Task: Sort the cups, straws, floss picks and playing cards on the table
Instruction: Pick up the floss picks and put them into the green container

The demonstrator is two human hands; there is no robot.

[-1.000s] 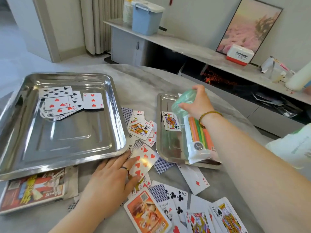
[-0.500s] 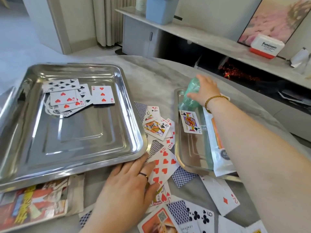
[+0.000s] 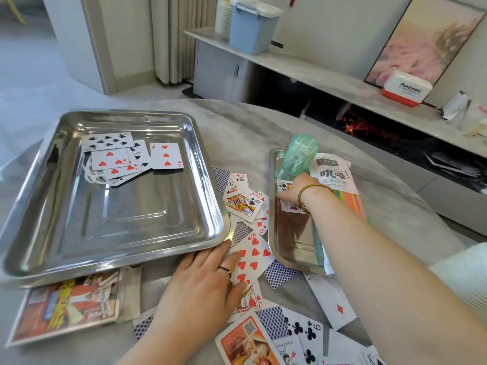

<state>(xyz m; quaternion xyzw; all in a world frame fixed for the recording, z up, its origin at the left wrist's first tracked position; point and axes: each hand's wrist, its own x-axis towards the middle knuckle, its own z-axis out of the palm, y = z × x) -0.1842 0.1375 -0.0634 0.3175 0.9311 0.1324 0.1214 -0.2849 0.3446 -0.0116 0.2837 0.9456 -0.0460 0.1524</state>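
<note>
Trays number two, both steel. The large tray [image 3: 113, 206] sits at the left of the surface [image 3: 245, 127] and the small tray [image 3: 273, 233] at the right, apart, with loose cards between them.

The large tray holds one overlapping heap of playing cards [image 3: 116, 159] in its far left part, all face up. At least six faces show, and the three of hearts [image 3: 166, 155] lies at the heap's right edge, long axis running away from the viewer.

The small tray holds three things:
- one green translucent tub of floss picks [image 3: 300, 156] at the far end, tilted, its long axis near upright
- one straw pack [image 3: 334, 177] along the right side, lengthwise with the tray, its printed header at the far end
- one jack of spades [image 3: 284, 186], face up, lengthwise with the tray

The right grip [image 3: 295, 192] rests on that jack with fingers bent down. I cannot tell whether they pinch the card or only press it.

The left grip [image 3: 200, 283] lies flat and spread. Its fingers lie on the eight of hearts [image 3: 253, 256] just off the large tray's near right corner, one fingertip touching that rim. The eight points away, slanted slightly right.

More than a dozen loose cards [image 3: 245, 204] cover the surface, some showing blue backs, and overlap hides the exact count. One red and yellow printed packet [image 3: 68, 306] lies partly under the large tray's near edge.
</note>
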